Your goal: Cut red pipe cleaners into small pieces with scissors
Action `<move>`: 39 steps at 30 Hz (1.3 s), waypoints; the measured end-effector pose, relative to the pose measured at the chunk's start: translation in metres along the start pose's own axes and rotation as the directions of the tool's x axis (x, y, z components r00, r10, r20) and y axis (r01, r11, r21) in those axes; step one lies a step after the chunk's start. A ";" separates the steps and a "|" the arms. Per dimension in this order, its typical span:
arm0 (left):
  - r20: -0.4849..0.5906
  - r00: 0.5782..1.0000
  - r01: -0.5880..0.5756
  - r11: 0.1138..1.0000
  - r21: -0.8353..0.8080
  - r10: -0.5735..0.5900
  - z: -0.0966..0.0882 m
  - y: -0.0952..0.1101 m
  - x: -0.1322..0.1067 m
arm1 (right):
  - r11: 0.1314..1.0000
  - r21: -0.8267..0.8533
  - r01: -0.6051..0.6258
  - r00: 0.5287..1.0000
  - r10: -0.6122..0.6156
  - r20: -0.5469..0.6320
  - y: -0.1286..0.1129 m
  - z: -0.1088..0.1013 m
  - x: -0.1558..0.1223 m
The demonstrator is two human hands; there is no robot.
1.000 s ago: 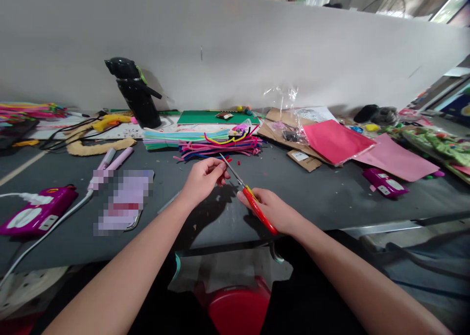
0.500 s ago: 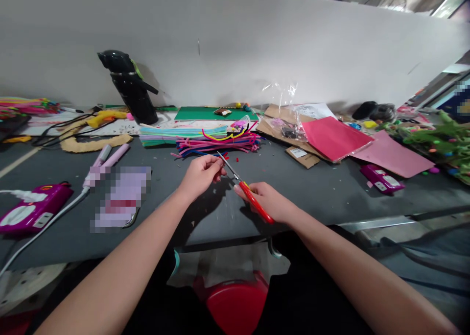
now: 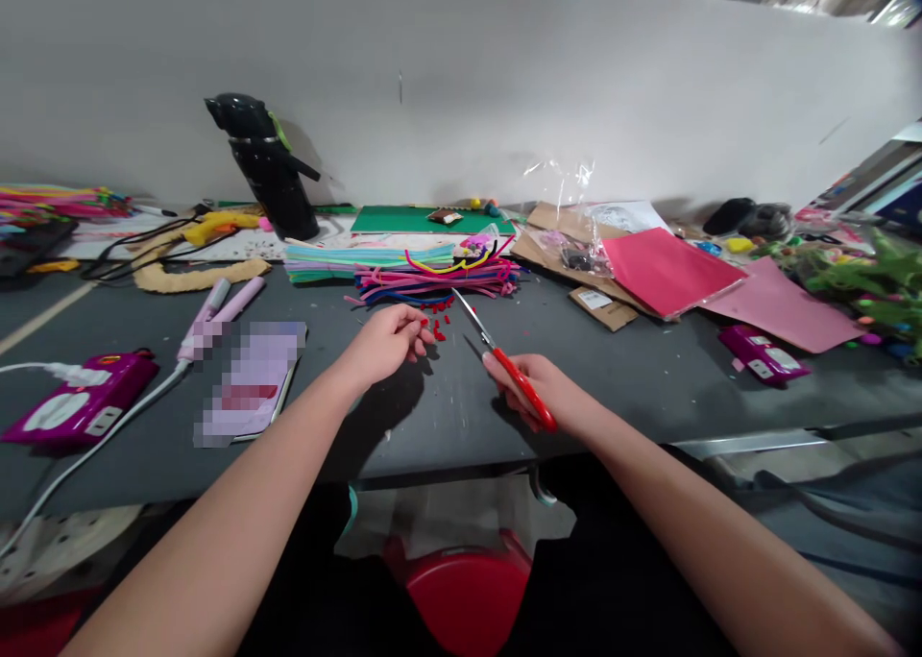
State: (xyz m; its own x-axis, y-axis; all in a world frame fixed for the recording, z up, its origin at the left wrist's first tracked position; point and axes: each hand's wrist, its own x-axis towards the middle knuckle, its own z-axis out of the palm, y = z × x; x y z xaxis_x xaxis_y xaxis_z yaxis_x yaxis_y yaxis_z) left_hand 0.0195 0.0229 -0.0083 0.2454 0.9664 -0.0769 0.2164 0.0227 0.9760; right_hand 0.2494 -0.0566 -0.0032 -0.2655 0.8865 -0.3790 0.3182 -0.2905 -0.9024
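My right hand [image 3: 534, 388] grips a pair of scissors [image 3: 525, 388] with red handles. Their blades point up and away to the left and look nearly closed. To the left, my left hand [image 3: 393, 343] has thumb and fingers drawn together just above the dark tabletop. A red bit shows at its fingertips, but whether it is pinched there I cannot make out. Several short red pieces [image 3: 440, 334] lie scattered between that hand and the scissor tips. Just behind them sits a bundle of pink, red and blue pipe cleaners [image 3: 439, 280], beside a pale green and lilac bundle [image 3: 331, 261].
A black thermos jug [image 3: 274, 172] stands by the wall. On the left are a phone [image 3: 263, 378], a pink hair straightener [image 3: 223, 316] and a purple power strip [image 3: 83, 398] with a white cable. Red sheets [image 3: 667, 271], cardboard [image 3: 603, 308] and another purple strip [image 3: 764, 354] lie right.
The scissors have moved right, away from my left hand, and their blades are now apart from its fingertips. More red pieces show on the table beside my left hand.
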 end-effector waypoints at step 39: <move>-0.001 0.997 -0.074 0.995 -0.073 0.074 0.010 0.016 -0.007 | 0.881 -0.454 0.132 0.985 -0.170 -0.043 -0.004 0.003 -0.015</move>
State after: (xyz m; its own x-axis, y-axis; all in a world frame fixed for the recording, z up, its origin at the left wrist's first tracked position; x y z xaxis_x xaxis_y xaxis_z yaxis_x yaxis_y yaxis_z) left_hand 0.0301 0.0139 0.0055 0.2599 0.9656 -0.0039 0.1281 -0.0305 0.9913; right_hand 0.2489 -0.0697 0.0058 -0.2762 0.9376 -0.2110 0.6585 0.0246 -0.7522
